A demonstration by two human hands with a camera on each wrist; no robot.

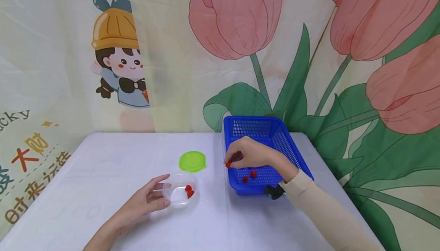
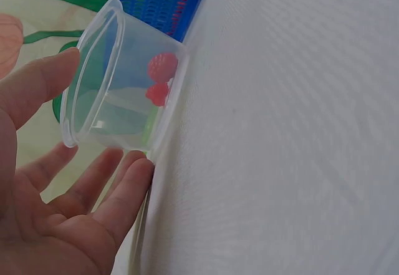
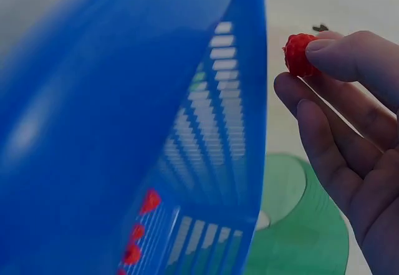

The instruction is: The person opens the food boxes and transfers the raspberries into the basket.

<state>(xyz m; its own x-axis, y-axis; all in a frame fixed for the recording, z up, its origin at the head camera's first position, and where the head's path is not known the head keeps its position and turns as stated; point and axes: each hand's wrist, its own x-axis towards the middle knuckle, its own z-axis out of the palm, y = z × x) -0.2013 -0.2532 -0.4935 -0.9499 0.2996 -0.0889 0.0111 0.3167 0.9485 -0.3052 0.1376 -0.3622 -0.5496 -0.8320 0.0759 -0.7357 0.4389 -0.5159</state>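
A clear plastic tub [image 1: 177, 199] with red raspberries [image 1: 190, 192] at its bottom stands on the table. My left hand [image 1: 146, 197] holds the tub at its left side, thumb [image 2: 62, 69] at the rim and fingers along the wall. Over the left edge of a blue basket [image 1: 237, 188], my right hand [image 1: 252, 153] pinches one raspberry [image 3: 300, 55] between thumb and fingertips. More raspberries [image 1: 253, 174] lie on the basket floor, some of them hidden behind the right hand.
A bright green lid [image 1: 193, 161] lies flat behind the tub. The white table [image 1: 137, 148] ends at a printed curtain [image 1: 168, 71] with tulips and a cartoon figure. The basket's raised sides stand right of the tub.
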